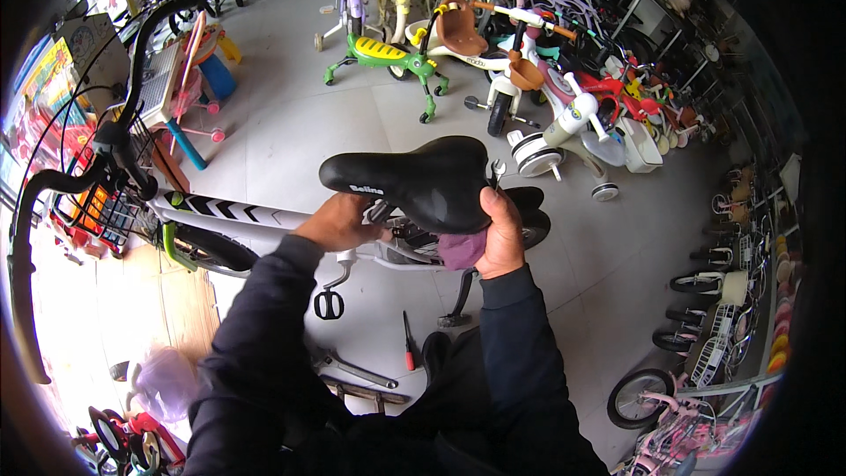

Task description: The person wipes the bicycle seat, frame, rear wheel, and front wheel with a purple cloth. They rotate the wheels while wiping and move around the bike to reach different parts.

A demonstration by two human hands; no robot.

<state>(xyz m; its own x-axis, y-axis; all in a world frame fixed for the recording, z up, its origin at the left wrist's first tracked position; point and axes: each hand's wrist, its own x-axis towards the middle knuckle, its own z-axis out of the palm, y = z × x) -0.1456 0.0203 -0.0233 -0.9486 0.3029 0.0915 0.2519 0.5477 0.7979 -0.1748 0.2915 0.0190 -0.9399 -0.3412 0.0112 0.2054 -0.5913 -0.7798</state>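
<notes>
A black bicycle saddle (414, 174) sits in front of me, nose to the left, above a white bicycle frame (231, 213) with black chevrons. My left hand (342, 222) is closed under the saddle's nose, by the clamp and rails; its fingertips are partly hidden. At the wide rear end, my right hand (502, 234) grips the saddle with the thumb on its edge. A crumpled purple cloth (462, 251) is bunched beneath the saddle against that palm. The open jaw of a metal wrench (499, 169) sticks up just behind the right thumb; its handle is hidden.
Black handlebars (132, 62) curve along the left. On the floor by my feet lie a red-handled screwdriver (409, 354) and a long metal wrench (361, 372). A green ride-on toy (388, 57) and several children's bikes stand ahead; a pink bike (670, 414) is lower right.
</notes>
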